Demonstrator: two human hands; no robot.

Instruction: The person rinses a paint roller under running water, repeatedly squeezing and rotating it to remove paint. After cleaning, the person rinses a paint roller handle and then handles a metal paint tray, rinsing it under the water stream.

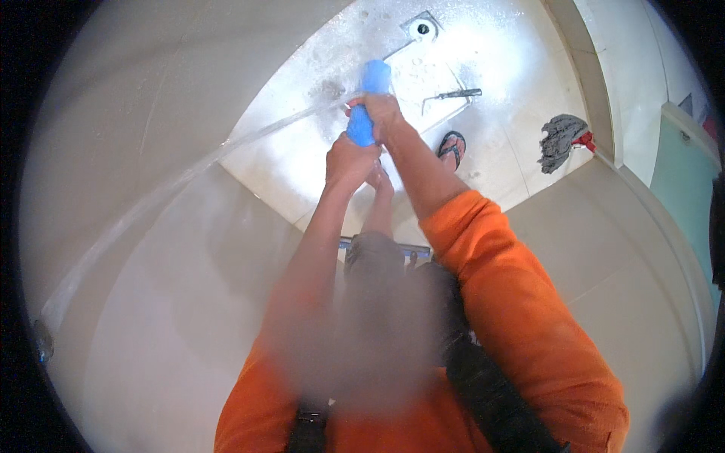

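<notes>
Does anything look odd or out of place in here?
Perhaps the bent tool: it lies loose on the wet floor, between the drain and the sandaled foot, where it could be stepped on. The gripped blue cloth looks ordinary.

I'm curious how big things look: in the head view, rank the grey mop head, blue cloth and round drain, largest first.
1. Grey mop head and blue cloth: unsure; the cloth is nearer the camera, partly hidden.
2. Round drain.

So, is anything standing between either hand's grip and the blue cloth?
Nothing visible: the left hand and right hand both grasp the blue cloth directly. Only a water stream reaches their grip, from the picture's left.
</notes>
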